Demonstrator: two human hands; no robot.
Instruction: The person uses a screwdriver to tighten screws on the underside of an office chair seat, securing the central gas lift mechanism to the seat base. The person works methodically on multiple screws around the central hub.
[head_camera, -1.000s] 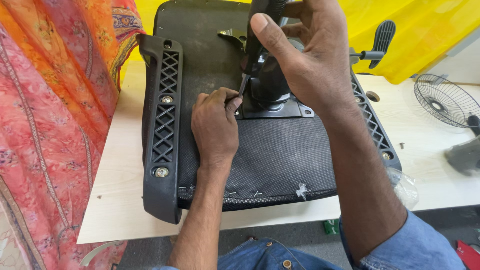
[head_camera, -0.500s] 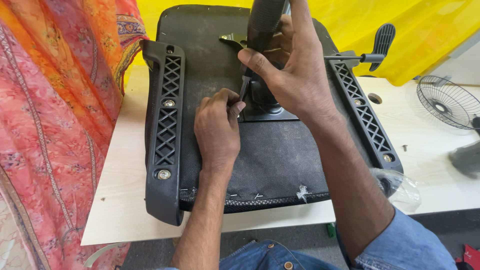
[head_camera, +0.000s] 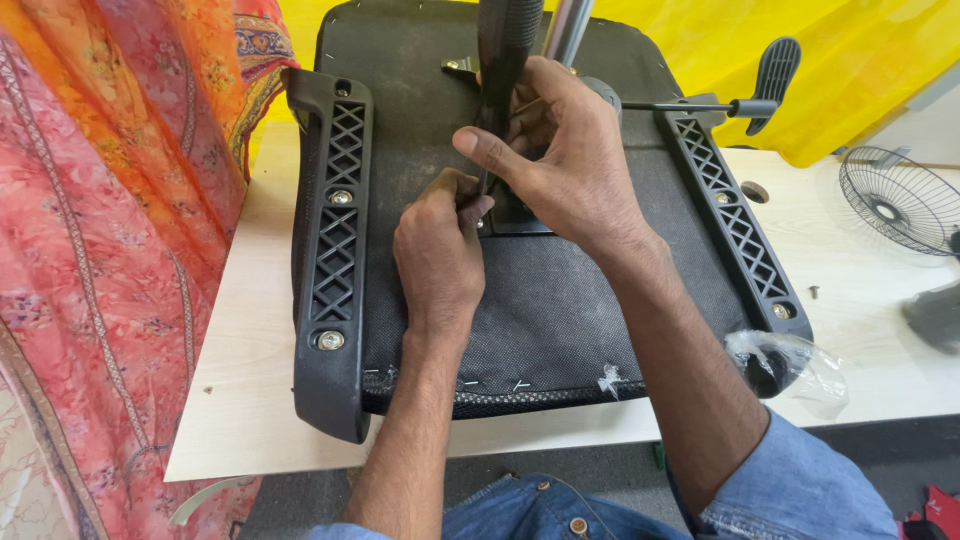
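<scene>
An upturned black office chair seat lies on a pale wooden table, its two lattice armrest brackets bolted along the sides. My right hand grips the black upright column of the mechanism at the seat's middle. My left hand rests on the fabric just below it, fingers curled around a thin metal tool at the mechanism's base plate. A lever with a black paddle sticks out to the right.
Orange and pink patterned cloth hangs at the left, yellow cloth behind. A small desk fan stands on the table at the right. Clear plastic wrap clings to the right bracket's near end. A loose screw lies nearby.
My right hand has slid down the column toward the base plate. My left hand stays at the plate. The view has shifted slightly.
</scene>
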